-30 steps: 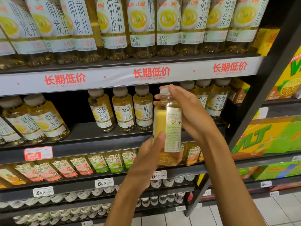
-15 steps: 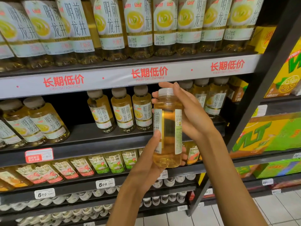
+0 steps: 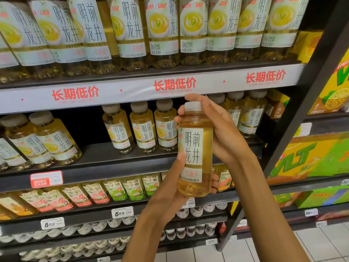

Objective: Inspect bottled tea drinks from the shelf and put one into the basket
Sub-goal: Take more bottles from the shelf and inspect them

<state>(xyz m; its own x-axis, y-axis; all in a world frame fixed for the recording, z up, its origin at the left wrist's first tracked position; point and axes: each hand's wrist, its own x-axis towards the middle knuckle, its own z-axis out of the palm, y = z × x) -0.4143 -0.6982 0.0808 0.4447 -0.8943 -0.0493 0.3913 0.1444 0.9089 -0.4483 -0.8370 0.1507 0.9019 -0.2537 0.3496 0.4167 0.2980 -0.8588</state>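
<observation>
Head view. Tea bottle (image 3: 194, 150) held upright just right of frame centre, long axis near 12–6 o'clock, white cap at 12, base at 6. Label faces camera, large dark characters legible; amber liquid visible above and below label.

Left hand (image 3: 170, 190) rising from 6 o'clock; grip closed around bottle's lower half, thumb pressed on label's left edge, fingertips showing past base on right side. Right hand (image 3: 224, 137) entering from 4 o'clock; grip closed on upper half, fingers wrapped behind shoulder and cap, palm against right side. Bottle clear of shelf (image 3: 105, 161), in front of it.

Count, same-label bottles on middle shelf: two at 9 o'clock, three (image 3: 143, 127) just left of held bottle, at least two more partly hidden behind right hand. Upper shelf at 12 o'clock: row of larger bottles (image 3: 162, 31), count uncertain at cropped edge. Two white price tags (image 3: 122, 212) reading 5.00 on lower rail near 7 o'clock. Yellow-green cartons (image 3: 309, 157) at 3 o'clock.
</observation>
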